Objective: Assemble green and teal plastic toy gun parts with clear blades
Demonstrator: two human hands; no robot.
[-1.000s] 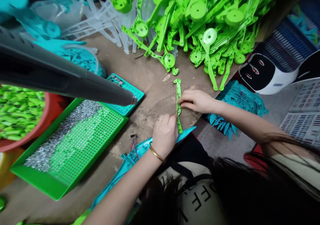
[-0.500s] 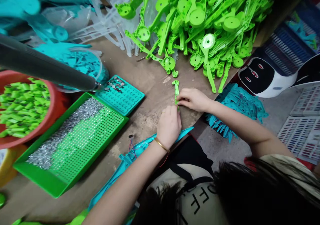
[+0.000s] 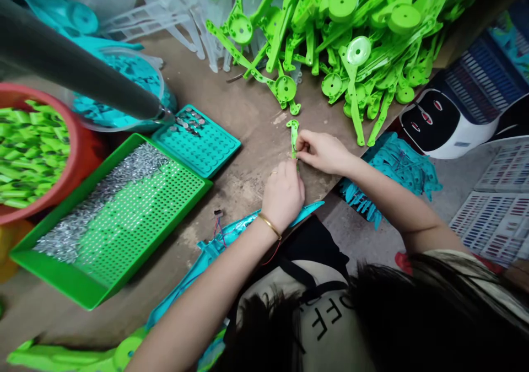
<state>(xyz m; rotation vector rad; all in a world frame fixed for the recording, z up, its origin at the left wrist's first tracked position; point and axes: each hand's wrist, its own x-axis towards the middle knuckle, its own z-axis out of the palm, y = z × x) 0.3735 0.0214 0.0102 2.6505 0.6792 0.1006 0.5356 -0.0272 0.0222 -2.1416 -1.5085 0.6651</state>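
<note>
**Green plastic strip held between both hands at the worktop edge**

A narrow green plastic strip (image 3: 293,135) is held upright over the brown worktop (image 3: 248,118), just below a large heap of green plastic parts (image 3: 339,25). The strip's upper part is pinched by the right hand (image 3: 324,151), whose grip is closed on it with the fingertips. The lower part is covered by the left hand (image 3: 283,195), whose grip is curled shut over the strip; a ring and a gold bangle (image 3: 269,226) are worn on that hand and wrist.

To the left, a green perforated tray (image 3: 119,223) is laid on the worktop, with small silvery metal pieces spread over its far half. Just beyond it, a smaller teal tray (image 3: 202,146) is set, and a red basin of green pieces (image 3: 28,151) is seen at the left edge. A dark grey bar (image 3: 74,69) is seen crossing the upper left. A long teal plastic part (image 3: 231,240) is laid along the near edge, beneath the left forearm.
</note>
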